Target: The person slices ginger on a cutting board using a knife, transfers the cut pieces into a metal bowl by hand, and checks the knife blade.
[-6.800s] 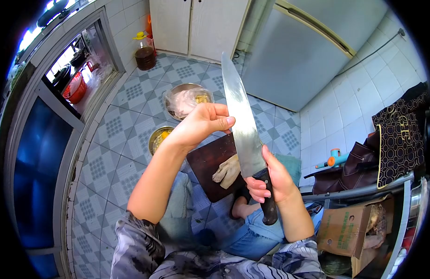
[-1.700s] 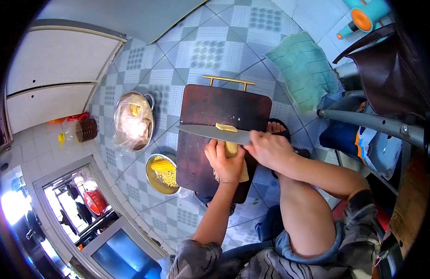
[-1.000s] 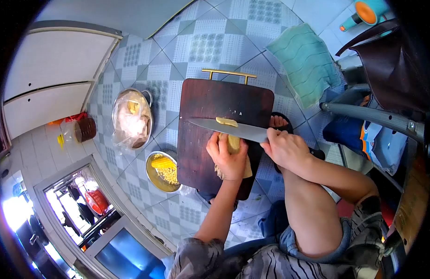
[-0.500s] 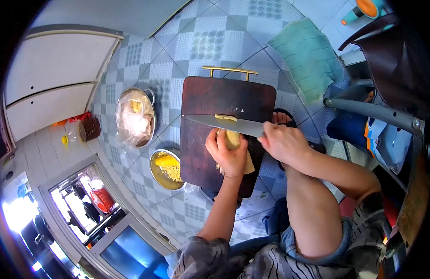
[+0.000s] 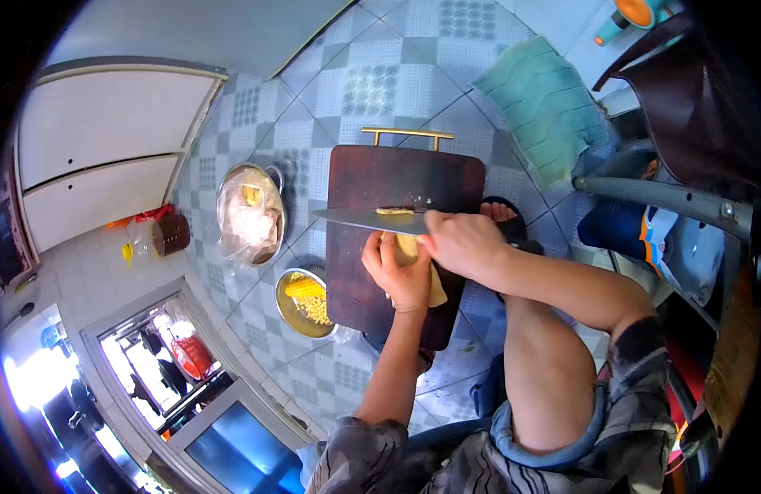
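Note:
A dark wooden cutting board with a brass-coloured handle lies below me. My right hand grips the handle end of a large kitchen knife, whose blade points left across the board. Under my left hand is a pale yellow piece of food, its kind unclear; the fingers curl over it just behind the blade. A thin cut slice lies along the blade's far side, with small crumbs beyond it. More of the pale food shows beside my left hand, partly hidden.
Left of the board, a metal bowl holds corn kernels and a cob. Behind it stands a metal basin with a plastic bag of food. A green mat lies on the tiled floor at the right, near a metal-framed chair.
My right hand and the knife have shifted left along the cut, bringing the hand closer to my left hand. The view has moved slightly.

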Motion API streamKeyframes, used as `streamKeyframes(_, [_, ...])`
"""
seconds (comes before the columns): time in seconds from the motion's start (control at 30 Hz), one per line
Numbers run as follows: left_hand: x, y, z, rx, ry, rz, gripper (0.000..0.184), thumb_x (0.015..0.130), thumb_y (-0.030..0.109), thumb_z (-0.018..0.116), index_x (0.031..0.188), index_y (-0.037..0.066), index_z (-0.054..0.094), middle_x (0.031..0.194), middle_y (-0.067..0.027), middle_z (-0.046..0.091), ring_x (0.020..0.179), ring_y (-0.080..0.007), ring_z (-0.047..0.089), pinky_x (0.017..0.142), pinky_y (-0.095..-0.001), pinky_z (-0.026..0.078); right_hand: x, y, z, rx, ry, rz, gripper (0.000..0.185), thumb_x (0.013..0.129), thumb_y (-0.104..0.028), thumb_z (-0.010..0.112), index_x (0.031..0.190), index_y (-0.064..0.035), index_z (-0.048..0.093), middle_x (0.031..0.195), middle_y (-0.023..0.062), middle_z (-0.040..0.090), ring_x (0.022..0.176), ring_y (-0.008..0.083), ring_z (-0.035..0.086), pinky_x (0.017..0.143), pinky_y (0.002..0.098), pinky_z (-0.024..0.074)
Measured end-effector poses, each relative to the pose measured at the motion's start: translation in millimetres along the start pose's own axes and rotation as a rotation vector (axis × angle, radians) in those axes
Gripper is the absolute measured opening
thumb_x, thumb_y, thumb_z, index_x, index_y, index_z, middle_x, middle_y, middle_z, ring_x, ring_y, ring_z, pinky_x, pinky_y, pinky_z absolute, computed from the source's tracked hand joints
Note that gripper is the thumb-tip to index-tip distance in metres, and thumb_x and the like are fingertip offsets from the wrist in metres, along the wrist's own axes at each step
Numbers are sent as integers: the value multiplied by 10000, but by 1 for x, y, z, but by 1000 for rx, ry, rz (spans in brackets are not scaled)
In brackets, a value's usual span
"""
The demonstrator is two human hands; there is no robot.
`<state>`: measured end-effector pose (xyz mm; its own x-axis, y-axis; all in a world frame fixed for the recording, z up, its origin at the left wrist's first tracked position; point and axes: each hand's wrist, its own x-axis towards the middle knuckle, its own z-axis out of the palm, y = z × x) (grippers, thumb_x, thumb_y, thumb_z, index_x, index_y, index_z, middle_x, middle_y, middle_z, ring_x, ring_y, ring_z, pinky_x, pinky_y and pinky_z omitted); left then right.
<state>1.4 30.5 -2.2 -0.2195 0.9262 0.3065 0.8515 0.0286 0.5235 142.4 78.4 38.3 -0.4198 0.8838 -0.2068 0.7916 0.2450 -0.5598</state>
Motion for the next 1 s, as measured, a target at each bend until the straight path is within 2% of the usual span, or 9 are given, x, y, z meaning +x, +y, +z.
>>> streamKeyframes(0.13, [3,1,-1,2,-13,5,491,601,97,768,1061,66,597,1102,-128,531,1031,-334,501,892,-431,413,-31,17,-15,-22,-65,84,308,903,-319,547,841,-22,498,672,165,646,585,291,668,492,382,539])
streamKeyframes(0.23, [2,4,-3,-10,-31,16,487,611,111,768,1064,59,597,1090,-129,536,1012,-334,511,870,-430,422,-30,20,-11,-121,56,12,301,911,-319,537,819,-33,526,665,143,652,571,275,668,493,371,536])
streamKeyframes(0.37, [2,1,1,34,11,45,487,620,123,765,1068,44,593,1079,-136,541,993,-339,521,852,-428,429,20,-7,9,10,10,-59,309,899,-312,551,820,-17,503,629,156,635,556,301,657,502,381,539])
streamKeyframes(0.43, [2,0,-3,5,-15,18,486,629,133,763,1072,31,590,1081,-143,547,987,-346,526,851,-428,431,38,-20,18,65,109,-141,324,905,-326,540,810,-18,508,612,152,631,560,306,660,495,387,534])
streamKeyframes(0.63, [1,3,-5,-2,-9,53,442,630,116,782,1036,57,619,1119,-145,560,1019,-352,530,879,-437,435,10,0,-3,40,22,-21,354,917,-355,519,860,-7,545,619,157,637,576,322,665,521,424,541])
streamKeyframes(0.77, [1,7,-5,-15,11,23,446,623,111,793,1035,76,627,1111,-134,565,1005,-345,532,869,-432,442,-2,11,-26,-86,-78,57,351,929,-361,501,835,-23,502,584,180,620,558,331,659,515,446,537])
streamKeyframes(0.9, [0,4,-3,-28,28,22,464,609,110,799,1034,61,619,1089,-144,563,998,-352,531,857,-436,441,-18,6,-33,-125,20,-49,348,942,-365,482,839,-33,475,562,177,612,529,338,646,479,443,520])
streamKeyframes(0.93, [0,3,-3,-32,39,16,470,602,110,800,1031,55,616,1082,-147,562,997,-355,529,853,-437,440,-23,1,-37,-85,-55,-22,348,940,-366,492,843,-33,469,582,171,619,536,326,648,471,418,519])
streamKeyframes(1.0, [-1,3,-3,-35,32,8,479,589,109,801,1025,47,613,1083,-151,559,1001,-360,527,852,-441,439,-30,-2,-34,-64,-45,-3,349,937,-366,499,840,-32,468,595,172,622,541,319,650,467,406,519])
